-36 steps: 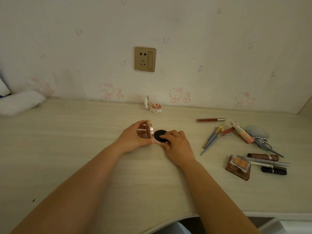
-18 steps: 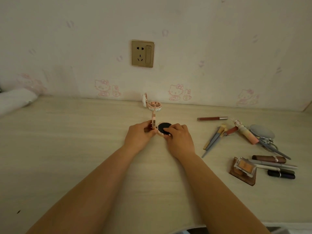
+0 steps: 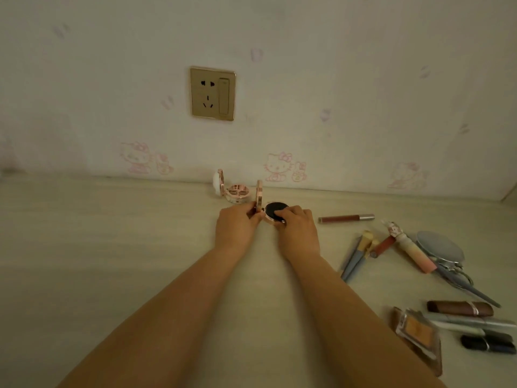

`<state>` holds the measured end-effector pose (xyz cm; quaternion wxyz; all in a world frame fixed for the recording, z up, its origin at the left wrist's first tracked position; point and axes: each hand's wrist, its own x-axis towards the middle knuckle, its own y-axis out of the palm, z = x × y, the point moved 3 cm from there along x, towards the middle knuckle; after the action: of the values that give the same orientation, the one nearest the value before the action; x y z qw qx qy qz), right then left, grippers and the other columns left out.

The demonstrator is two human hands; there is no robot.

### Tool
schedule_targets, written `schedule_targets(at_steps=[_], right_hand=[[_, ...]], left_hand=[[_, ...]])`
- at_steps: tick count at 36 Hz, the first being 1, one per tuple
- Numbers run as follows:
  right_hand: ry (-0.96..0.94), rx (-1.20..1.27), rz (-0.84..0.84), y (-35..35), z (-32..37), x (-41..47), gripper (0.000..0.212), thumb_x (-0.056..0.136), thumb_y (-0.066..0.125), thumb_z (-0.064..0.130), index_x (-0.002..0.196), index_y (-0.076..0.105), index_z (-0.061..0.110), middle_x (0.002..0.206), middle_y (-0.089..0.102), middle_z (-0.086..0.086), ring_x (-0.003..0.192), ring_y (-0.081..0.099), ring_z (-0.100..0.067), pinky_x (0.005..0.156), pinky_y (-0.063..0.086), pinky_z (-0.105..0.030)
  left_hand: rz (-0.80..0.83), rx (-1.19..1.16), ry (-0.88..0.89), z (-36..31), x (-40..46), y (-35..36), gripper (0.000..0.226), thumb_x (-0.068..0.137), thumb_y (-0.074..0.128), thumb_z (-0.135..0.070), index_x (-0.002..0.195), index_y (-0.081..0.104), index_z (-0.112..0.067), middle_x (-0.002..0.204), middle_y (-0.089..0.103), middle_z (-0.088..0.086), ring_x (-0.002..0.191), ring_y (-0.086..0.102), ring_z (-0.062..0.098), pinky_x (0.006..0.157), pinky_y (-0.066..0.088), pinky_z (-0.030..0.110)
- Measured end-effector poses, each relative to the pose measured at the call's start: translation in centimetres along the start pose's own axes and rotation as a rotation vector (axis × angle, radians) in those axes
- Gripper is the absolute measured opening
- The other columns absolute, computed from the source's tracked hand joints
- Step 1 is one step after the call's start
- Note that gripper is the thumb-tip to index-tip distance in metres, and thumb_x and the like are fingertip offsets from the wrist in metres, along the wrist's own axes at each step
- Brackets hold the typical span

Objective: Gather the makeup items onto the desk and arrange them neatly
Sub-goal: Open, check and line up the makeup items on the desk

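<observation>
From the head camera, the open compact [image 3: 270, 210] stood on the desk [image 3: 112, 247] near the wall, and both hands met on it. The left hand [image 3: 237, 228] pinched the lid [image 3: 259, 198], which stood upright and edge-on to the camera, on the left side of the base. The right hand [image 3: 298, 229] curled its fingers over the near right rim of the base, a fingertip resting on the black puff [image 3: 275, 209] that lay flat inside. So the hinge ran front to back between the two grips: lid to the left, base to the right, and closing would probably mean swinging the lid rightward and down over the puff once the right fingers cleared it. The left hand was the nearer one for that. Just behind the lid, almost touching it, a second compact [image 3: 233, 189] sat open against the wall. Well to the right lay the rest: a lip gloss [image 3: 345, 218], brushes [image 3: 355, 256], a pink tube [image 3: 411, 250], a hand mirror [image 3: 439, 246], a brown lipstick [image 3: 458, 308] and a blush palette [image 3: 418, 331], scattered at mixed angles. Whether the base was lifted slightly or flat on the desk was hard to judge under the hands.
</observation>
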<state>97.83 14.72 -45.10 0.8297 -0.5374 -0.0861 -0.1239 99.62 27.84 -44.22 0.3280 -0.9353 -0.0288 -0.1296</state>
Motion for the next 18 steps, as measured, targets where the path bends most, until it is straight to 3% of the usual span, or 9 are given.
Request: schedule_targets(at_steps=[6, 18], right_hand=[[0.015, -0.013, 0.001, 0.4, -0.8, 2.1, 0.036, 0.098, 0.040, 0.014, 0.132, 0.052, 0.017, 0.132, 0.049, -0.002, 0.123, 0.035, -0.021, 0.096, 0.033, -0.025], [0.001, -0.003, -0.028, 1.2, -1.6, 4.9, 0.035, 0.098, 0.040, 0.016, 0.132, 0.052, 0.018, 0.131, 0.050, -0.001, 0.121, 0.036, -0.020, 0.094, 0.031, -0.023]], left_hand=[[-0.013, 0.026, 0.004, 0.0, 2.1, 1.4, 0.024, 0.089, 0.060, -0.032, 0.110, 0.068, -0.023, 0.097, 0.072, 0.002, 0.094, 0.063, 0.021, 0.083, 0.050, 0.037], [-0.035, 0.081, -0.007, 0.4, 5.0, 2.7, 0.023, 0.090, 0.058, -0.034, 0.104, 0.070, -0.021, 0.093, 0.071, 0.004, 0.087, 0.063, 0.023, 0.076, 0.049, 0.036]])
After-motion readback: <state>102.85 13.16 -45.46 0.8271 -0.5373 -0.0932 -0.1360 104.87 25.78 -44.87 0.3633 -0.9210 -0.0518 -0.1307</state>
